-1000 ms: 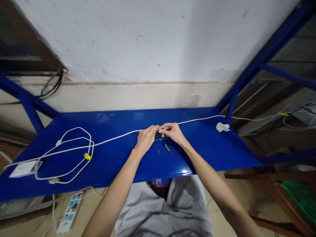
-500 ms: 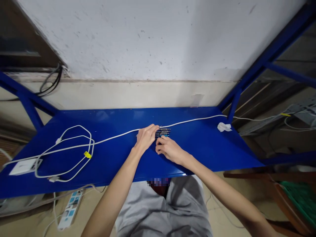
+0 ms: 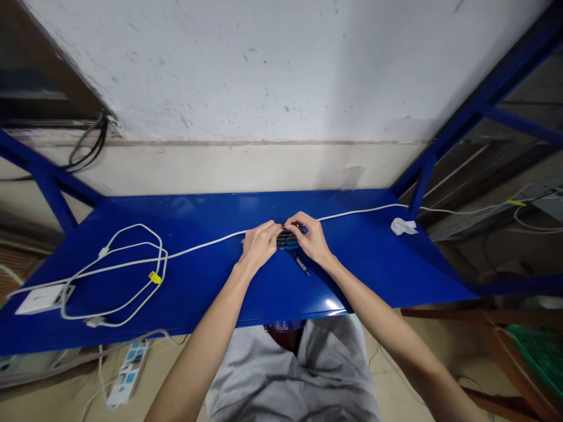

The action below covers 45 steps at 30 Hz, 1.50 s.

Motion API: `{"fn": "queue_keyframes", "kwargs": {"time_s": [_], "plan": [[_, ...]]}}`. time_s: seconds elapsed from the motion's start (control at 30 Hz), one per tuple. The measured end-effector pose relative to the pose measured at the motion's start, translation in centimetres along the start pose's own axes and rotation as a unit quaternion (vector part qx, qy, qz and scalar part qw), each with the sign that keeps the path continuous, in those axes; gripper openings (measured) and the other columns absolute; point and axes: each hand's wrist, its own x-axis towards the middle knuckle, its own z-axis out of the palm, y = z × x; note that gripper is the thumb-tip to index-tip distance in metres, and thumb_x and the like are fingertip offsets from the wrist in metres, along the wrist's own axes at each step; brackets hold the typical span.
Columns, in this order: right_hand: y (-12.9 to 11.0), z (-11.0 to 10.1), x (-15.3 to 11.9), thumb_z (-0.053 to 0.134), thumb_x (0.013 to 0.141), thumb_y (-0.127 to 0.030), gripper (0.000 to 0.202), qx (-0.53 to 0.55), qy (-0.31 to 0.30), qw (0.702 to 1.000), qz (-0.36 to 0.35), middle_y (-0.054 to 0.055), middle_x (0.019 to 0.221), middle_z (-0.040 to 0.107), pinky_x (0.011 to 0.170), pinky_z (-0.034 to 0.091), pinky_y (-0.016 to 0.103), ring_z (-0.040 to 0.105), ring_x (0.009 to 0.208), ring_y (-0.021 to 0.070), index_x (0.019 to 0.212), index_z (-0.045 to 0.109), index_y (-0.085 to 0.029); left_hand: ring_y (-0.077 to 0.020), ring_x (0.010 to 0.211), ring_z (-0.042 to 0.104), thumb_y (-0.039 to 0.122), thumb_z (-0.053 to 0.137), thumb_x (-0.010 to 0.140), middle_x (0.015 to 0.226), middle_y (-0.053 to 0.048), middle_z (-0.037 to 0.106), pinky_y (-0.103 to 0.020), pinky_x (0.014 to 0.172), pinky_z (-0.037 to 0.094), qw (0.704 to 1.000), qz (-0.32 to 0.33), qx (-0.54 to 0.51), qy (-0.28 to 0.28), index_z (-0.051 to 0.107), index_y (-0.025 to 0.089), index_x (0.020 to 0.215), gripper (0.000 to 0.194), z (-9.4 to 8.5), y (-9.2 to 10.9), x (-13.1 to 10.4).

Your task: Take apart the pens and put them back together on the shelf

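Note:
My left hand point(image 3: 260, 245) lies over the left part of a row of dark pens point(image 3: 288, 239), its fingers bent and pressed together on them. At the far side of the row, my right hand point(image 3: 310, 237) is closed in a pinch on what looks like one pen, its thumb and fingertips close to the left fingertips. The pens lie side by side, partly hidden by both hands. A single pen point(image 3: 302, 265) lies slantwise below the row, apart from it, its tip toward the front right.
A white cable point(image 3: 206, 241) runs across the blue table point(image 3: 211, 293), passing behind the hands. At left lie a looped cable with a yellow tag point(image 3: 155, 277) and a white box point(image 3: 38, 299). Crumpled tissue point(image 3: 403, 226) lies at right. A power strip point(image 3: 128, 372) is on the floor.
My right hand has moved away from me to the far side of the pen row. One pen now lies slantwise where that hand was. My left hand has stayed nearly still.

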Motion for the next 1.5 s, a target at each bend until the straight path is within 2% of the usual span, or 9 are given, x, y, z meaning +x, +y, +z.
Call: {"fn": "queue_keyframes", "kwargs": {"time_s": [0.1,0.37,0.63,0.77,0.87,1.0,1.13,1.27,1.5], "plan": [[0.4,-0.3,-0.5,0.065,0.093,-0.024,0.01,0.025,0.037,0.999,0.028,0.003,0.088,0.069,0.076,0.047,0.03,0.063,0.081,0.0175,0.086,0.071,-0.02,-0.0152,0.082,0.066,0.025,0.047,0.104,0.088,-0.002,0.07,-0.025,0.068,0.041,1.0,0.008,-0.011,0.016,0.073,0.023,0.102,0.026,0.2,0.0,0.0],[1.0,0.3,-0.6,0.072,0.087,-0.03,0.011,0.074,0.032,0.993,0.086,0.002,0.082,0.071,0.071,0.048,0.029,0.062,0.073,0.0161,0.086,0.071,-0.019,-0.015,0.082,0.067,0.027,0.047,0.105,0.09,-0.003,0.071,-0.025,0.069,0.043,0.999,0.029,-0.022,0.022,0.074,0.022,0.105,0.027,0.4,-0.2,0.1],[1.7,0.5,-1.3,0.076,0.08,-0.056,0.042,0.099,-0.016,0.984,0.146,-0.001,0.063,0.061,0.055,0.039,0.025,0.05,0.056,0.0123,0.07,0.063,-0.018,-0.0137,0.075,0.065,0.039,0.059,0.1,0.085,-0.001,0.07,-0.024,0.068,0.044,0.995,0.063,-0.071,-0.01,0.071,0.022,0.113,0.024,0.1,0.6,-0.2],[1.3,0.3,-1.5,0.069,0.084,-0.062,0.053,0.052,-0.034,0.989,0.132,-0.004,0.053,0.049,0.053,0.03,0.025,0.04,0.053,0.0105,0.058,0.056,-0.018,-0.016,0.081,0.069,0.037,0.055,0.103,0.091,-0.003,0.074,-0.025,0.071,0.046,0.996,0.067,-0.06,0.007,0.071,0.022,0.103,0.022,0.4,0.8,-0.4],[0.8,0.0,-1.5,0.063,0.089,-0.061,0.054,0.043,-0.056,0.991,0.116,-0.003,0.054,0.052,0.055,0.031,0.025,0.042,0.054,0.0111,0.059,0.06,-0.017,-0.0169,0.08,0.071,0.033,0.052,0.104,0.09,-0.003,0.076,-0.025,0.07,0.047,0.998,0.056,-0.032,0.006,0.071,0.023,0.097,0.023,0.6,0.9,-0.6],[0.5,-0.6,-1.4,0.057,0.096,-0.057,0.056,0.035,-0.052,0.991,0.115,-0.002,0.055,0.055,0.057,0.034,0.026,0.044,0.053,0.0113,0.057,0.061,-0.017,-0.0181,0.084,0.074,0.036,0.05,0.105,0.102,-0.004,0.079,-0.026,0.073,0.051,0.999,0.032,-0.023,0.024,0.072,0.024,0.109,0.025,0.6,1.0,-0.7],[0.3,-1.0,-1.9,0.055,0.098,-0.054,0.054,0.029,-0.001,0.992,0.123,-0.001,0.058,0.059,0.061,0.038,0.026,0.051,0.056,0.0128,0.059,0.062,-0.017,-0.02,0.096,0.076,0.037,0.05,0.105,0.113,-0.004,0.078,-0.028,0.083,0.055,0.997,0.04,-0.042,0.048,0.072,0.025,0.117,0.028,0.7,0.8,-0.6],[-0.5,-1.5,-4.2,0.054,0.1,-0.05,0.042,-0.033,0.024,0.991,0.125,0.0,0.063,0.063,0.061,0.04,0.026,0.054,0.059,0.0147,0.078,0.07,-0.018,-0.0188,0.096,0.076,0.035,0.048,0.105,0.109,-0.003,0.079,-0.028,0.084,0.056,0.996,0.048,-0.054,0.047,0.073,0.024,0.113,0.028,0.7,0.6,-0.6],[-2.3,-1.6,-8.3,0.071,0.09,-0.041,0.021,-0.243,-0.072,0.961,0.111,-0.002,0.074,0.063,0.059,0.035,0.026,0.056,0.064,0.0157,0.09,0.063,-0.022,-0.0173,0.094,0.074,0.034,0.045,0.107,0.107,-0.003,0.077,-0.026,0.082,0.052,0.997,0.029,-0.062,0.019,0.069,0.023,0.11,0.027,0.4,1.1,-0.6]]}}
